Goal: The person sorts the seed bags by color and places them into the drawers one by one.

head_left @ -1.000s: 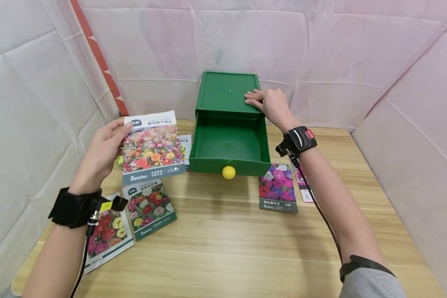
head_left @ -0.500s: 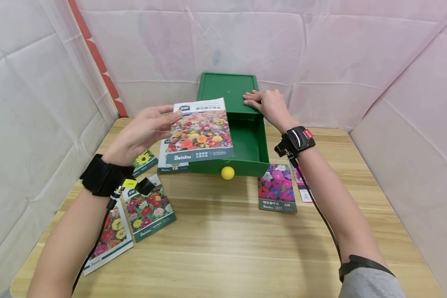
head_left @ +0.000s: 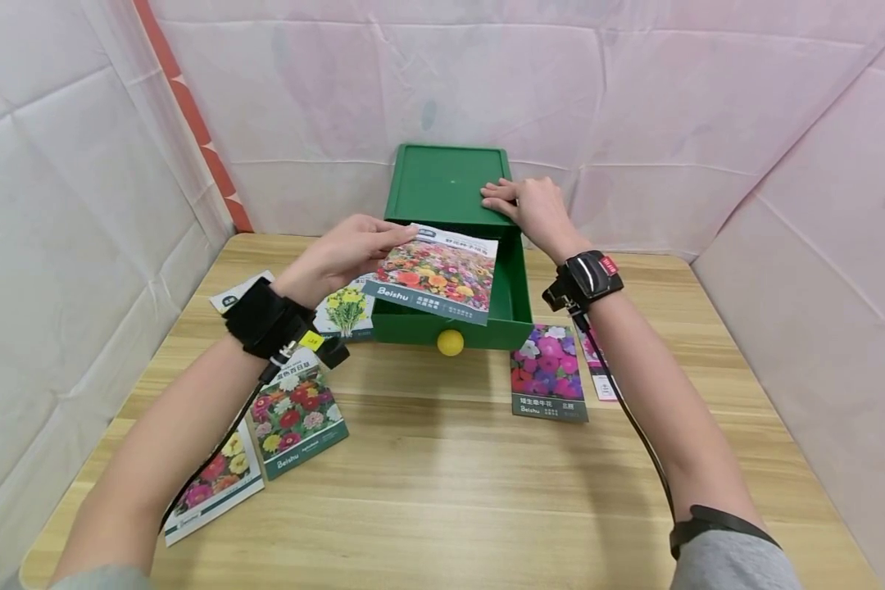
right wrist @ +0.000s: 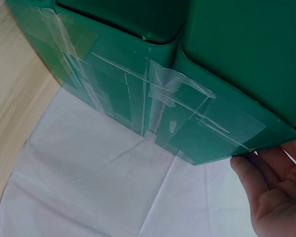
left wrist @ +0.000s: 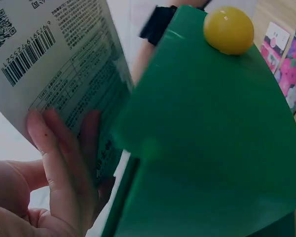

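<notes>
My left hand [head_left: 372, 246] pinches a large flower seed packet [head_left: 435, 274] by its left edge and holds it, nearly flat, over the open drawer [head_left: 518, 283] of a green box [head_left: 446, 184]. The drawer front carries a yellow knob [head_left: 451, 342]. In the left wrist view my fingers [left wrist: 64, 163] lie on the packet's printed back [left wrist: 54, 69], beside the green drawer front [left wrist: 212, 138] and the knob [left wrist: 229, 29]. My right hand [head_left: 519, 203] rests with straight fingers on the box top near its front right corner. The right wrist view shows its fingertips [right wrist: 274, 190] at the taped box edge [right wrist: 197, 123].
Several other seed packets lie on the wooden table [head_left: 450, 483]: two at the left front [head_left: 298, 414] [head_left: 214, 483], one by the drawer's left side [head_left: 342, 311], a purple-flower one [head_left: 549, 373] and a pink one [head_left: 599, 373] at the right. White cloth walls close in three sides.
My left hand has carried the packet from the left side of the table to the right and lowered it flatter over the open drawer. The right hand stays on the box.
</notes>
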